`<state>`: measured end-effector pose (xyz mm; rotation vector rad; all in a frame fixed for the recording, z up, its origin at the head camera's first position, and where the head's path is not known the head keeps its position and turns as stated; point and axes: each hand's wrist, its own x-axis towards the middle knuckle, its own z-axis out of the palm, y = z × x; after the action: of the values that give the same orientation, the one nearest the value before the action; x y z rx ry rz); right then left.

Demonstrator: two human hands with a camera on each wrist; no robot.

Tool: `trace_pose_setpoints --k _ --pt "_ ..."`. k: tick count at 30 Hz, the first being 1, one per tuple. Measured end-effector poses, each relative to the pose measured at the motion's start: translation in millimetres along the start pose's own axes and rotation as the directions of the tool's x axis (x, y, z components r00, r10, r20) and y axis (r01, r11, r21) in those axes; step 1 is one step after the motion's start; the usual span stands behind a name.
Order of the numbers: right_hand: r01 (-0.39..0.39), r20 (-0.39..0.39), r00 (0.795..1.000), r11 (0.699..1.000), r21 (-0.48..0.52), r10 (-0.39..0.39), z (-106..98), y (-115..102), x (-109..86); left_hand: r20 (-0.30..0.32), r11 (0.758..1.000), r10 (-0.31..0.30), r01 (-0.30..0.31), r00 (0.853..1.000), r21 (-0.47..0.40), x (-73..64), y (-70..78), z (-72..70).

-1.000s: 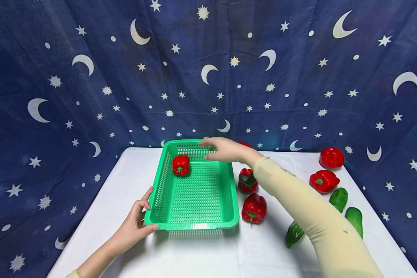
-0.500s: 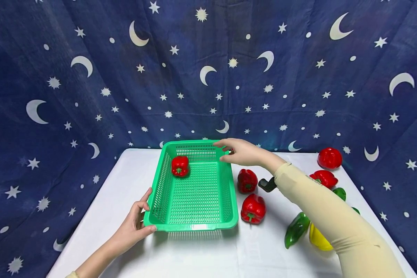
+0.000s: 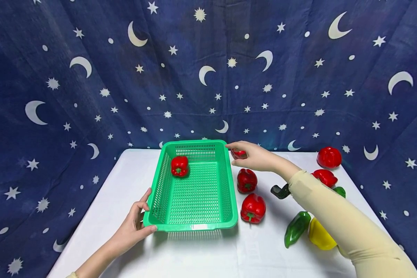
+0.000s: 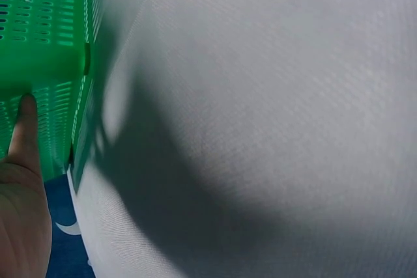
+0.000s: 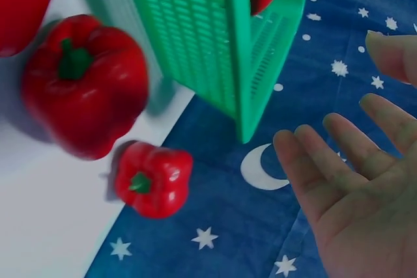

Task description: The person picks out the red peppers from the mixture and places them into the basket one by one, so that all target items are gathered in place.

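A green plastic basket (image 3: 194, 193) stands on the white-covered table with one red bell pepper (image 3: 179, 166) inside, near its back left. My left hand (image 3: 135, 222) holds the basket's front left corner, thumb at the front rim and fingers along the left side. In the left wrist view one finger (image 4: 26, 125) lies on the basket wall. Past the right rim hovers my right hand (image 3: 251, 156), fingers spread and holding nothing. It partly covers the farthest red bell pepper (image 3: 238, 153). Nearer me are two more red bell peppers, one middle (image 3: 246, 180) and one front (image 3: 253, 208).
Farther right lie a green pepper (image 3: 297, 229), a yellow pepper (image 3: 321, 235) and two red peppers, one at the back (image 3: 329, 157) and one nearer (image 3: 324, 177). My right sleeve (image 3: 344, 220) hides part of that side. A starry blue cloth (image 3: 180, 77) hangs behind the table.
My right hand has moved right, from above the basket's back part to beyond its right rim, near the farthest red bell pepper. The left hand and basket stay put.
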<state>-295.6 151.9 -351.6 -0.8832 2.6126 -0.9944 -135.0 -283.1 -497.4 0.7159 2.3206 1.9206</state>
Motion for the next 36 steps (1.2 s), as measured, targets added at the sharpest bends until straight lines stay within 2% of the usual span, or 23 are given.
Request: trace_pose_setpoints --k 8,22,36 --pt "-0.039 -0.007 0.999 0.999 -0.009 0.039 -0.2 13.0 -13.0 0.007 1.000 0.004 -0.004 1.000 -0.003 0.1 -0.9 -0.4" --pt "-0.061 0.004 0.998 0.996 0.060 0.061 4.0 36.2 -29.5 -0.015 1.000 -0.008 0.008 1.000 0.018 -0.3 1.5 1.7" --pt "-0.125 0.053 0.991 0.989 0.081 0.121 11.9 54.2 -40.1 -0.017 1.000 -0.024 0.024 1.000 0.007 0.7 4.8 3.5"
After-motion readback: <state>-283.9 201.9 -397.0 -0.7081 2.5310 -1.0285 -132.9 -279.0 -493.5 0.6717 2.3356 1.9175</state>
